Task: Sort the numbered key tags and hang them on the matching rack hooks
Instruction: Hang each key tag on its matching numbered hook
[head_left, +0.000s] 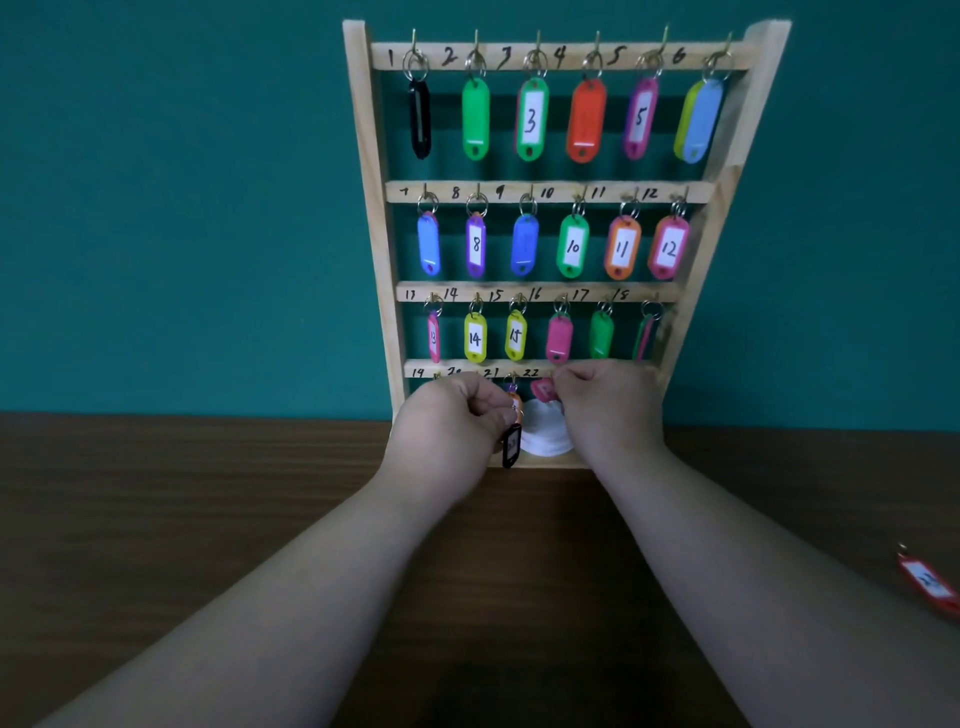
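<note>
A wooden key rack stands against the teal wall, with numbered rows of hooks and coloured tags on the upper three rows. Both hands are at the bottom row. My left hand pinches the ring of a black tag that dangles below it, next to an orange tag under the number 21. My right hand pinches a pink tag near the number 22. The hands hide the hooks of the bottom row.
A red tag lies on the dark wooden table at the far right edge. Something white and round sits behind the rack's foot between my hands.
</note>
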